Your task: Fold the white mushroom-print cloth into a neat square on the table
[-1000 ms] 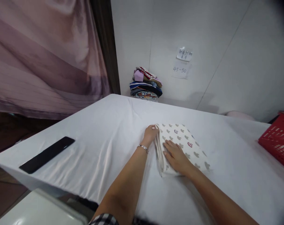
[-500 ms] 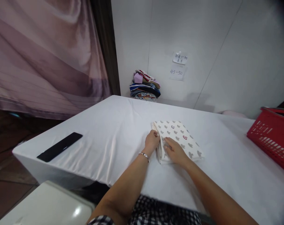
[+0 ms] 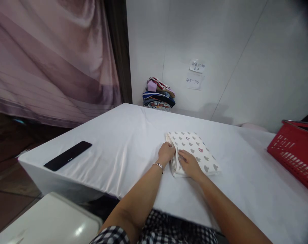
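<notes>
A folded white cloth (image 3: 197, 150) printed with grey mouse-head shapes and two red ones lies on the white-covered table (image 3: 133, 135). My left hand (image 3: 166, 152), a bracelet on its wrist, grips the cloth's left folded edge with fingers curled over it. My right hand (image 3: 189, 164) rests palm down on the cloth's near left corner, fingers spread flat on the fabric. Both hands sit close together at that corner.
A black flat device (image 3: 67, 155) lies near the table's left edge. A red plastic basket (image 3: 293, 149) stands at the right. A stack of folded clothes (image 3: 158, 94) sits by the wall, paper notes (image 3: 196, 73) above. A pink curtain (image 3: 49, 57) hangs left; a white surface (image 3: 49, 222) lies below.
My left hand slid from the cloth's far left corner down its edge toward me. My right hand stayed pressed on the cloth. The view drew back from the table.
</notes>
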